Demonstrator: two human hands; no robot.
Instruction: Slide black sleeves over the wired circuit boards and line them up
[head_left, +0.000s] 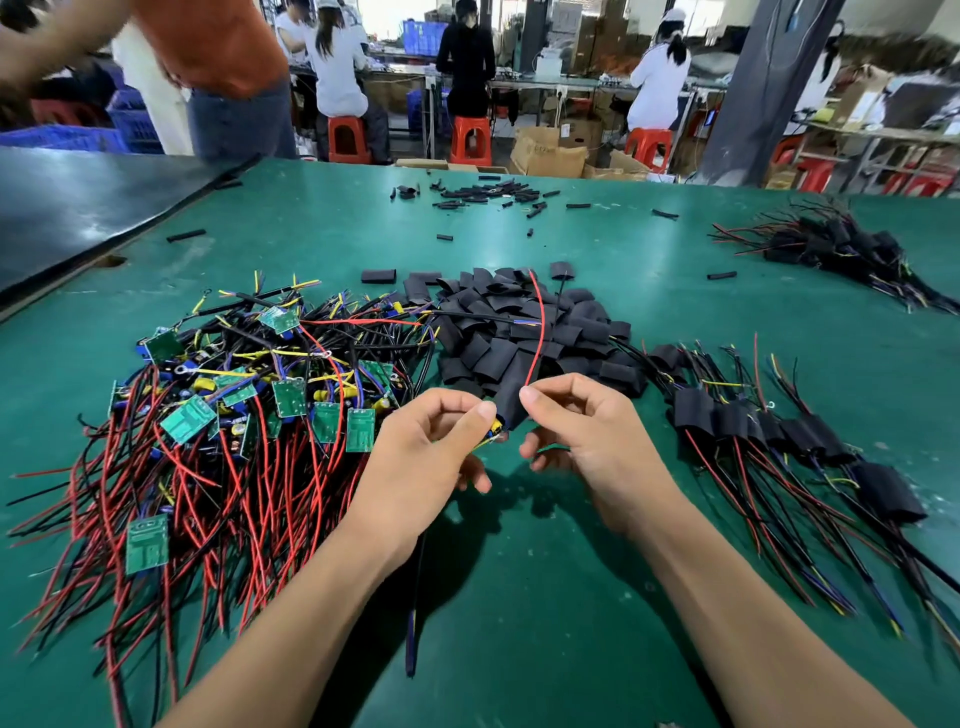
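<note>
My left hand (426, 447) pinches a wired circuit board (494, 429) by its end; only a yellow and blue tip of it shows. A black sleeve (511, 400) covers the rest of the board. My right hand (576, 421) pinches the board's red wire (540, 332), which rises out of the sleeve's far end. A pile of bare green boards with red and black wires (249, 410) lies at the left. Loose black sleeves (514, 322) are heaped in the middle. Sleeved boards (753, 421) lie in a row at the right.
The green table mat (519, 597) spreads under everything. Small black tubing pieces (483, 195) are scattered at the far edge. Another bundle of sleeved boards (836, 244) lies far right. A dark panel (78, 208) sits at the left. People work on red stools behind.
</note>
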